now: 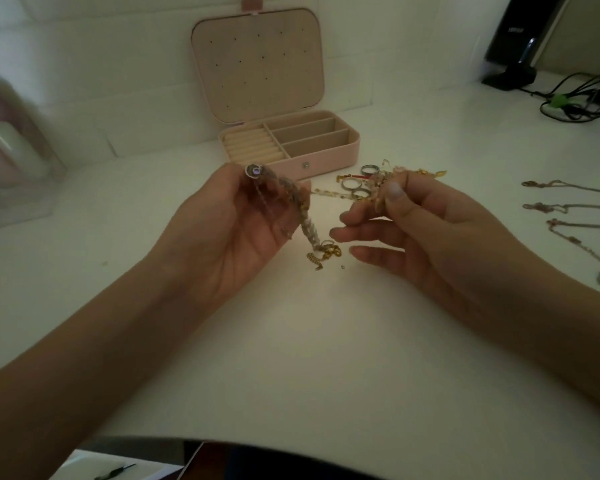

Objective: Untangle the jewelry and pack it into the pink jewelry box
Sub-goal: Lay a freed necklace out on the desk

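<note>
The pink jewelry box [326, 160] stands open at the back of the white table, its compartments bare. My left hand [236, 230] holds a tangle of chains [303, 216] with a round silver pendant at its top; the lower end with gold links hangs down to the table. My right hand [426, 230] pinches a small pale beaded piece [383, 183] between thumb and forefinger, the other fingers spread. Behind it lie a few silver rings [355, 184] and gold bits [430, 173].
Several separated chains [568, 207] lie in a row at the right. A clear organiser with bottles [11, 157] stands at the far left. A black device [523, 43] and cables [575, 102] sit at the back right. The table edge runs along the bottom.
</note>
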